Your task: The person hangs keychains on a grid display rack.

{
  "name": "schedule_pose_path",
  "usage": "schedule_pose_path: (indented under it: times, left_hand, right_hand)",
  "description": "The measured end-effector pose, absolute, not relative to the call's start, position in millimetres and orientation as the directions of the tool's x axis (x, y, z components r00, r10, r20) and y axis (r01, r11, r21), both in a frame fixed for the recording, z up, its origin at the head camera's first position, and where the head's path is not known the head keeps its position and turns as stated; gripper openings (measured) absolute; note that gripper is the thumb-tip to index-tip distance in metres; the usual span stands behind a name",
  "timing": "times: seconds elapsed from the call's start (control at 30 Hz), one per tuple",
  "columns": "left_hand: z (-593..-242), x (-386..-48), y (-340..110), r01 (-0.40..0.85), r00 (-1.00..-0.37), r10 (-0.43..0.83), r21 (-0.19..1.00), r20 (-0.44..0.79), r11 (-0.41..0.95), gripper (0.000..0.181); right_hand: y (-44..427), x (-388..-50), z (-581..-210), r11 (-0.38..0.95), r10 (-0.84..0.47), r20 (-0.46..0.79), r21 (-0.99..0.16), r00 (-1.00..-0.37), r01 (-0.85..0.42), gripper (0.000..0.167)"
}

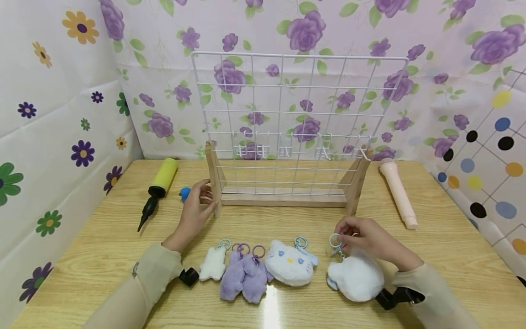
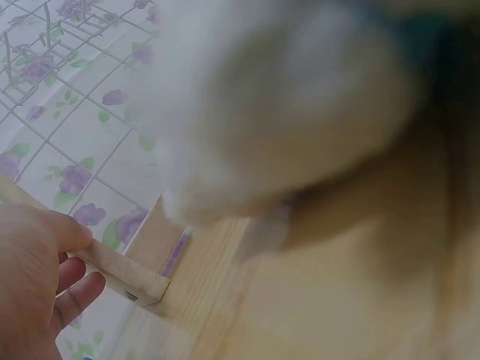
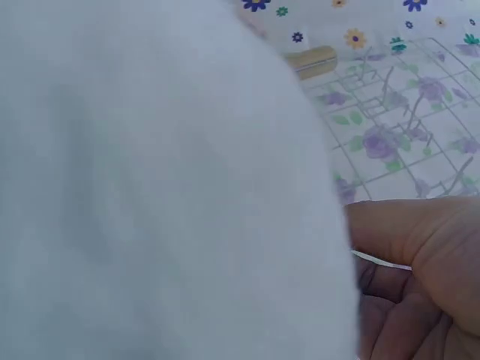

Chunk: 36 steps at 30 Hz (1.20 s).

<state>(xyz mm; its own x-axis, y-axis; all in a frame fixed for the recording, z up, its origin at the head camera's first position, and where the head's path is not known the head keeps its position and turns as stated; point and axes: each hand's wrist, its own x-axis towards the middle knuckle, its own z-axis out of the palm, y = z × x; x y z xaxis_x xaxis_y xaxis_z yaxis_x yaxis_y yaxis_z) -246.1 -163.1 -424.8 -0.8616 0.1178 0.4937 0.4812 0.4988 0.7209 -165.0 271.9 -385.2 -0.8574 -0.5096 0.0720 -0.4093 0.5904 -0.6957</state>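
Note:
My right hand (image 1: 367, 237) pinches the light-blue key ring (image 1: 334, 239) of a white plush keychain (image 1: 361, 278). The plush hangs below that hand, and its white fur fills much of the right wrist view, blurred. At the rack's left side, my left hand (image 1: 196, 210) holds the wooden upright (image 1: 214, 180) between thumb and fingers. White wire grid (image 1: 296, 98) rises from this wooden stand, with several white hooks (image 1: 323, 152) on its lower part. A white cat-face plush keychain (image 1: 289, 264), two purple plush keychains (image 1: 243, 276) and a small white one (image 1: 213, 263) lie between the hands.
A yellow and black hand pump (image 1: 160, 183) lies at the left. Partly behind the left hand is a small blue object (image 1: 185, 193). At the right lies a pale pink cylinder (image 1: 398, 194). Floral cloth hangs behind the wooden table.

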Motion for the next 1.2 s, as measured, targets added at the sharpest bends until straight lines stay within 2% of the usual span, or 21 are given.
schedule_pose_path:
  times: [0.23,0.7,1.2]
  left_hand:
    - [-425,-246,-162,0.481,-0.862,0.119,0.720,0.493,0.500,0.060]
    - [-423,-245,-162,0.479,-0.863,0.111,0.725,0.494,0.495,0.061]
    - [-425,-245,-162,0.503,-0.846,0.118,0.705,0.520,0.500,0.061]
  right_hand:
    - [274,-161,-371,0.569,-0.511,0.051,-0.728,-0.858,-0.382,0.011]
    - [279,-158,-348,0.509,-0.514,0.156,-0.736,-0.843,-0.446,0.009]
    - [287,-171,-321,0.563,-0.483,0.241,-0.651,-0.842,-0.510,0.008]
